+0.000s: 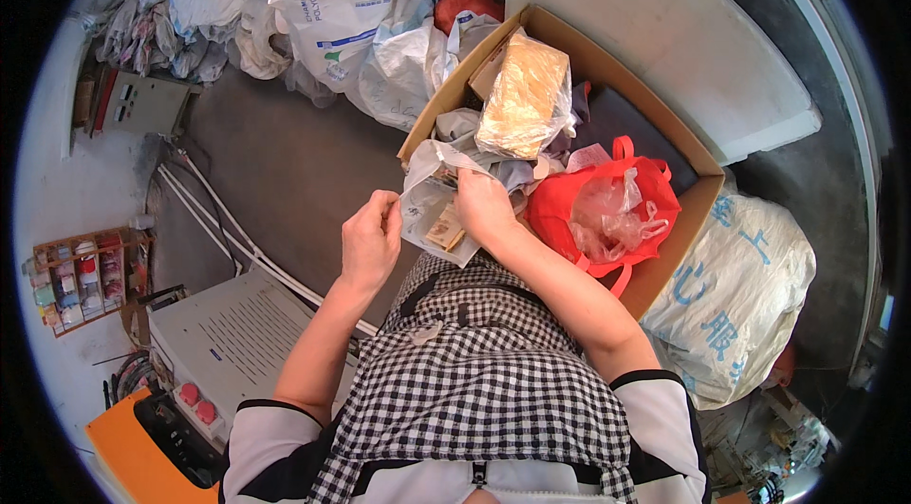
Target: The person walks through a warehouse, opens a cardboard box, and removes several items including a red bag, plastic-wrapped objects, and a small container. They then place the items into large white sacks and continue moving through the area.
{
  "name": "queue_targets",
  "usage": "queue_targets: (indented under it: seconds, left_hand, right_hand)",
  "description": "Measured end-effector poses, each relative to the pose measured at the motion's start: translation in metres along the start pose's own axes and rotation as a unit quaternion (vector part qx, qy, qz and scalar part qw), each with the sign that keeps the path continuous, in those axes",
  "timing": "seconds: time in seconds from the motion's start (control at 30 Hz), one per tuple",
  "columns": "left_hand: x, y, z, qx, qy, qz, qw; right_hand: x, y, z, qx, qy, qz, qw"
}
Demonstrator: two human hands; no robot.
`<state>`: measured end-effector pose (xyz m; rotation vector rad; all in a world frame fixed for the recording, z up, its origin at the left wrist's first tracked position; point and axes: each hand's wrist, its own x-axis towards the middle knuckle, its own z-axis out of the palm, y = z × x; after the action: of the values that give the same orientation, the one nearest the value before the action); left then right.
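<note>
My left hand (371,237) pinches the left edge of a clear plastic bag (420,201) between thumb and fingers. My right hand (485,208) reaches into the bag's open top; its fingertips are hidden, so what they touch cannot be told. Small tan pieces (446,228) show in the bag. Just beyond is a large cardboard box (644,87) holding a plastic-wrapped tan bundle (527,95), crumpled bags, cloth, and a red tote bag (555,208) with clear plastic bags (615,219) inside.
White sacks (334,20) line the wall beyond. A stuffed woven sack (747,290) stands right of the box. White pipes (267,262), a grey metal cabinet (242,333) and an orange machine (142,447) are at left. A pale panel (662,27) leans behind the box.
</note>
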<state>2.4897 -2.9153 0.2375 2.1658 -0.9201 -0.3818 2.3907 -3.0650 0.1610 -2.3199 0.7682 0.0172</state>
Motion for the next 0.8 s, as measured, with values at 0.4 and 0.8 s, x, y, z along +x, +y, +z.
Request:
queue_targets:
  seconds: [0.4,0.8]
  left_hand:
    - [0.008,0.004,0.003,-0.046,-0.017,-0.017,0.999]
    - [0.003,0.009,0.007,-0.058,-0.044,-0.007,0.997]
  right_hand:
    - [-0.016,0.013,-0.018,-0.029,-0.009,0.01,0.999]
    - [-0.022,0.014,-0.025,-0.055,-0.026,0.019,0.998]
